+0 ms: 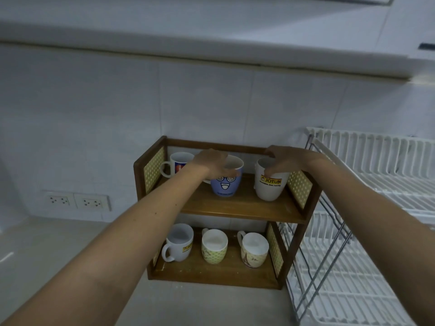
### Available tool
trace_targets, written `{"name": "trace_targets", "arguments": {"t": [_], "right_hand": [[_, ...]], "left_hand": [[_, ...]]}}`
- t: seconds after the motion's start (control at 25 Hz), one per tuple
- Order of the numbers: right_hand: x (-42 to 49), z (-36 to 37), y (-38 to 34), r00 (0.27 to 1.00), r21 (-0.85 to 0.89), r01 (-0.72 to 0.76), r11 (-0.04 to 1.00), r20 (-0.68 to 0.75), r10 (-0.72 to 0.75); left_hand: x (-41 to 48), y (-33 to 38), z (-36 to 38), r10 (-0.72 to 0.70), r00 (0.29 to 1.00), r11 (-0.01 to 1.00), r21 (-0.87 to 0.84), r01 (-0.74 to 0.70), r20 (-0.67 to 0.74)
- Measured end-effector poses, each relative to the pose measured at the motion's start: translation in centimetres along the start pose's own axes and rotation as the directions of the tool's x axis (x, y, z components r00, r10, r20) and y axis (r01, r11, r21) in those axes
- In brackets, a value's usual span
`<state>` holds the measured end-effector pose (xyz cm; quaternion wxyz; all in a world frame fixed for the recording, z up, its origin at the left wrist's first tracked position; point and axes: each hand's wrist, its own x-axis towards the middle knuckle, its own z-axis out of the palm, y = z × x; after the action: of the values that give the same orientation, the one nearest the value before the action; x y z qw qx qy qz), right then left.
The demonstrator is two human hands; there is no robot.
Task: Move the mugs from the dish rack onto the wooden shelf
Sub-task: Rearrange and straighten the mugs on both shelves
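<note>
On the upper board of the brown wooden shelf (237,205), a blue cartoon-faced ceramic mug (226,184) is gripped at the rim by the left hand (213,162), and a white Jotun-labelled mug (270,184) by the right hand (286,161). Both are best released only once flat-seated. The white mug stands close to the perforated side panel (299,185); the white wire dish rack (367,208) appears emptied.

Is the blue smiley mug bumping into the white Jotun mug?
Apart. The head view shows bare wooden shelf between the blue mug and the white Jotun mug.
</note>
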<state>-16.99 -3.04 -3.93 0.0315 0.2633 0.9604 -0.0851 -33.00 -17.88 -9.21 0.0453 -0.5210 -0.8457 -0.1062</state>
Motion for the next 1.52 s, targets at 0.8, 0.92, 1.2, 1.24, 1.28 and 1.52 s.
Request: {"name": "trace_targets", "arguments": {"t": [0.8, 0.92, 1.2, 1.24, 1.28, 1.52], "right_hand": [[0.2, 0.7, -1.1, 0.987, 0.042, 0.082, 0.996, -0.145, -0.076], [0.6, 0.7, -3.7, 0.966, 0.091, 0.205, 0.974, -0.181, -0.186], [2.4, 3.2, -8.1, 0.979, 0.005, 0.185, 0.983, -0.083, -0.184], [2.6, 3.5, -8.0, 0.983, -0.025, 0.164, 0.986, -0.079, -0.166], [2.7, 3.7, -7.9, 0.986, -0.051, 0.147, 0.988, -0.075, -0.151], [3.1, 4.2, -7.4, 0.986, -0.065, 0.141, 0.988, -0.078, -0.146]], "left_hand": [[-2.1, -4.2, -4.5, -0.106, 0.994, 0.989, -0.098, 0.107, 0.017], [-3.5, -7.5, -6.5, -0.201, 0.972, 0.979, 0.047, 0.197, 0.117], [-5.3, -8.4, -4.8, -0.182, 0.976, 0.983, 0.040, 0.178, 0.123], [-5.4, -8.4, -4.7, -0.194, 0.974, 0.980, 0.071, 0.186, 0.121], [-5.3, -8.4, -4.6, -0.200, 0.972, 0.977, 0.093, 0.189, 0.123], [-5.0, -8.5, -4.7, -0.165, 0.976, 0.984, 0.097, 0.153, 0.140]]}}
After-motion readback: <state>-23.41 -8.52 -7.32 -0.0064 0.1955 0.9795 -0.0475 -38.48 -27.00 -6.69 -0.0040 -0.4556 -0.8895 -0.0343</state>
